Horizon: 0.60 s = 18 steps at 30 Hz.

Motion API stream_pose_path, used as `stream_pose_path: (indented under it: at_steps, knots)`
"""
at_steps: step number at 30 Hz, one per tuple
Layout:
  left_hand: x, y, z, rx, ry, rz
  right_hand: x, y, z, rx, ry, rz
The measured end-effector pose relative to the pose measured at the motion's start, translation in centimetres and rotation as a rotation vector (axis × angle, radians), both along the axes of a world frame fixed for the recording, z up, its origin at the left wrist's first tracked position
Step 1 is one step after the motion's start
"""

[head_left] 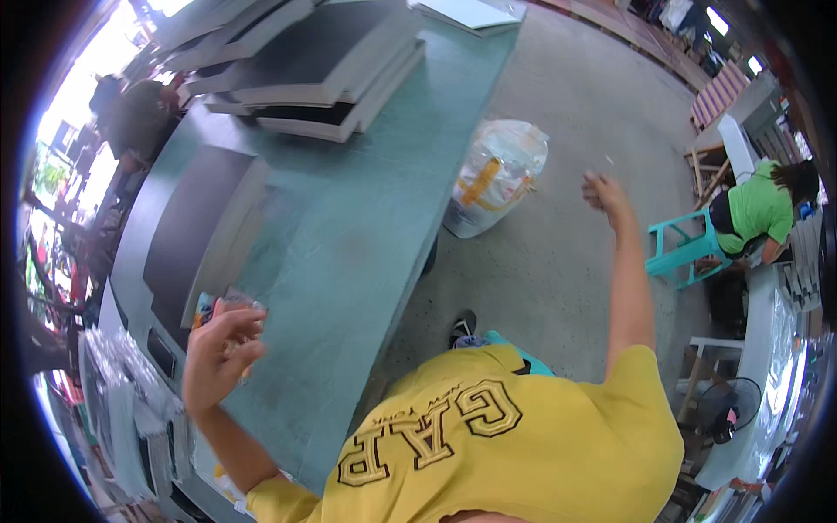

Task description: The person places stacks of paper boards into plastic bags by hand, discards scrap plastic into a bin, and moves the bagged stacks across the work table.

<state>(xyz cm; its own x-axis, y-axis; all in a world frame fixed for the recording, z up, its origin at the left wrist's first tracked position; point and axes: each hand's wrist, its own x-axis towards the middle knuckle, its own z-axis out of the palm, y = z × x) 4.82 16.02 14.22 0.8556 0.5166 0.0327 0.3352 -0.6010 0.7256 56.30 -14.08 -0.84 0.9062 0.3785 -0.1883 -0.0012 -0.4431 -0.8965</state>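
Observation:
My left hand (pixel 222 356) is raised over the near left part of the green table (pixel 323 261), its fingers curled. Clear and coloured bits of a small object (pixel 234 298) show around the fingertips; its kind is unclear. Just beyond that hand lies a low stack of dark-covered boards or books (pixel 205 231) with pale edges. My right hand (pixel 606 193) is stretched out to the right above the grey floor, fingers curled inward; whether anything is inside is hidden. A small white scrap (pixel 609 159) appears just past it, and I cannot tell whether it lies on the floor.
Taller dark-covered stacks (pixel 323 52) stand at the table's far end. Beside its right edge is a clear plastic bag (pixel 501 170) with orange tape. A person in green (pixel 758 205) sits by a turquoise stool (pixel 684 248); a fan (pixel 728 410) stands at lower right. Plastic-wrapped bundles (pixel 131 392) flank the left.

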Motion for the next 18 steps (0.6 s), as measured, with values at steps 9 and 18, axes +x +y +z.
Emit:
stream_pose_path:
  at_steps: [9, 18]
  knots:
    - [27.1, -4.6, -15.9, -0.726, 0.24, -0.44, -9.3, -14.4, -22.2, -0.168, 0.654, -0.418]
    - [47.0, -9.1, -31.5, -0.698, 0.484, -0.74, -29.1, -16.6, -24.8, -0.106, 1.117, -1.058]
